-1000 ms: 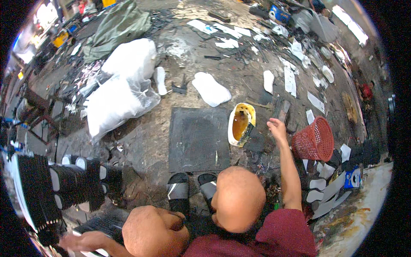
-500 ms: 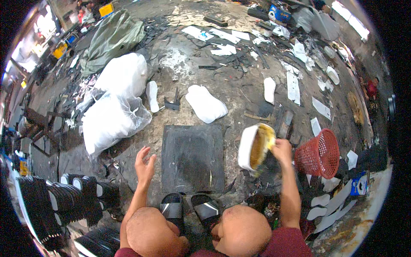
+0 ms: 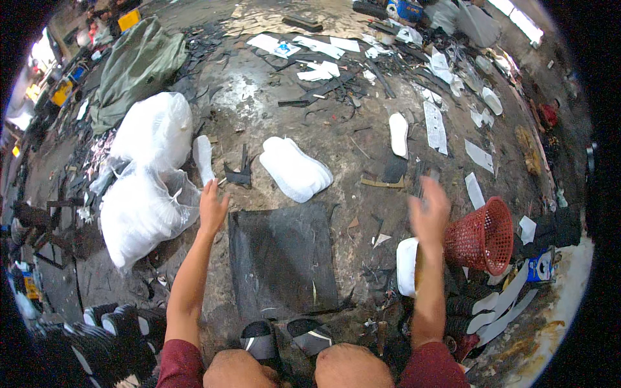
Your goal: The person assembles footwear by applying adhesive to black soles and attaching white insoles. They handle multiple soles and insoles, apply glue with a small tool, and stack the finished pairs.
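My left hand (image 3: pixel 212 208) reaches forward with fingers stretched and thumb apart. Its fingertips are at the near end of a single white insole-shaped piece (image 3: pixel 203 155); whether they touch it I cannot tell. To the right of that piece lies a stack of white insole-shaped pieces (image 3: pixel 294 169), beyond a black square mat (image 3: pixel 281 258). My right hand (image 3: pixel 431 210), somewhat blurred, is spread over the floor near a dark block, with nothing seen in it. A white tub (image 3: pixel 406 267) stands beside my right forearm, which partly hides it.
Stuffed white plastic bags (image 3: pixel 145 213) lie on the left, near a green-grey sack (image 3: pixel 139 71). A red perforated basket (image 3: pixel 475 239) leans at right. Another white insole (image 3: pixel 399 134) and scraps litter the floor. Rows of black-and-white soles (image 3: pixel 110 349) fill the lower left.
The white tub, held tilted by my right hand before, now stands lower right, released. That hand has moved forward. My left hand has advanced toward the single insole. The view has shifted.
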Available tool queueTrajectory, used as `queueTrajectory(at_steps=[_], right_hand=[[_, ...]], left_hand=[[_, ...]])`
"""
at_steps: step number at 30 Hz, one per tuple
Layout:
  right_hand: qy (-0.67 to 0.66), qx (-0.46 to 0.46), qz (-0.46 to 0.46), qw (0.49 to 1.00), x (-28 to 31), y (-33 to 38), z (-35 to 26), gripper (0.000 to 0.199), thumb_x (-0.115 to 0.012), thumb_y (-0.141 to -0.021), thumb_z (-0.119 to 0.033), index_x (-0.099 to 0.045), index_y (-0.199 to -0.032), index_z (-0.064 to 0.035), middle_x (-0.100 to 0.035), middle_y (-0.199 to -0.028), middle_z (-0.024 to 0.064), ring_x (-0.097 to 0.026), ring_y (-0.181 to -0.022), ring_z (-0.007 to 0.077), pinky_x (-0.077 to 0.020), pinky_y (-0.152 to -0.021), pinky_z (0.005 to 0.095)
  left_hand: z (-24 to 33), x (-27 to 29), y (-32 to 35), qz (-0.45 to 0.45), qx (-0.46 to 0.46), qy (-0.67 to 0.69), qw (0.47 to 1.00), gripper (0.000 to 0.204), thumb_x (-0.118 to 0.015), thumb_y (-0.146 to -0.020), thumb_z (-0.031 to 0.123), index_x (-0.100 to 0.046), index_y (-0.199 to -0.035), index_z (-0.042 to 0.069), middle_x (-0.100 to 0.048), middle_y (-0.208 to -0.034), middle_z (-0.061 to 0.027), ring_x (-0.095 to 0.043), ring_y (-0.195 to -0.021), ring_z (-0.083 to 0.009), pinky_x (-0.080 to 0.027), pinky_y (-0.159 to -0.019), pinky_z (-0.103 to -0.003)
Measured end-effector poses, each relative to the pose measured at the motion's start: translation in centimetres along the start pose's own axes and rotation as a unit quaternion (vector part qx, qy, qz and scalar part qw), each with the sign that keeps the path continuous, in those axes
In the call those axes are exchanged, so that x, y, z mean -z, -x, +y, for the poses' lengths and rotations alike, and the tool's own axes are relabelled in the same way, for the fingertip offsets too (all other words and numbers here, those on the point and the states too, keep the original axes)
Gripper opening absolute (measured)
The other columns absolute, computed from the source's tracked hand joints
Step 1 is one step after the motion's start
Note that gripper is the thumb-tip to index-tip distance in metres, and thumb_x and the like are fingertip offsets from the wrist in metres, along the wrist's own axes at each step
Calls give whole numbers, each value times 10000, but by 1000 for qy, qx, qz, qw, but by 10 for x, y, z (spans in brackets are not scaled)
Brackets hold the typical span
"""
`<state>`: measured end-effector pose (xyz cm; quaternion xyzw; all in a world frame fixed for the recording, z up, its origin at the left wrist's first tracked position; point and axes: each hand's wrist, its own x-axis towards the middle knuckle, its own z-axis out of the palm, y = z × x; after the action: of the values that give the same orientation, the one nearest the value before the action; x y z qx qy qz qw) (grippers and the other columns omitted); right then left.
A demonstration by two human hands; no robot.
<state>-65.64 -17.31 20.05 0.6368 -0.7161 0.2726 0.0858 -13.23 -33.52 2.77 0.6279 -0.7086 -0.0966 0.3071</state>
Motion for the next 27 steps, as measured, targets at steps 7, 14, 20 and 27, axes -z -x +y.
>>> queueTrajectory(at_steps=[7, 14, 20, 27], right_hand=[[30, -24, -282, 959, -244, -75, -157, 1282, -817, -648, -651, -147, -1599, -112, -242, -1588, 315, -256, -1465, 473, -170, -1184, 615], [75, -38, -342, 936, -272, -78, -175, 1245, -921, -574, -476, -243, -1557, -124, -518, -1423, 208, -523, -1295, 375, -356, -1102, 565], [-285, -192, -269, 900, -247, -82, -194, 563, -866, -668, -181, -671, -1165, -5, -745, -1019, 126, -718, -908, 235, -548, -821, 376], [-622, -356, -360, 597, -244, -48, -245, 473, -834, -769, -159, -659, -1164, 33, -730, -1057, 130, -710, -915, 238, -556, -839, 386]], left_hand=[[-31, -26, -36, -42, 44, -154, 986, 657, -769, -810, 307, -542, -1353, 15, -633, -1218, -184, -561, -1144, -390, -478, -966, -468], [-37, -10, -30, -46, 62, -139, 987, 572, -735, -782, 164, -574, -1327, 100, -644, -1156, -148, -576, -1126, -357, -530, -897, -468], [-24, -17, -34, -10, 128, -167, 978, 540, -719, -782, 162, -597, -1303, 90, -646, -1140, -135, -565, -1144, -355, -493, -943, -510], [-9, -26, -35, 80, 170, -26, 982, 514, -785, -764, 95, -626, -1252, 60, -695, -1092, -146, -640, -1040, -317, -508, -916, -432]])
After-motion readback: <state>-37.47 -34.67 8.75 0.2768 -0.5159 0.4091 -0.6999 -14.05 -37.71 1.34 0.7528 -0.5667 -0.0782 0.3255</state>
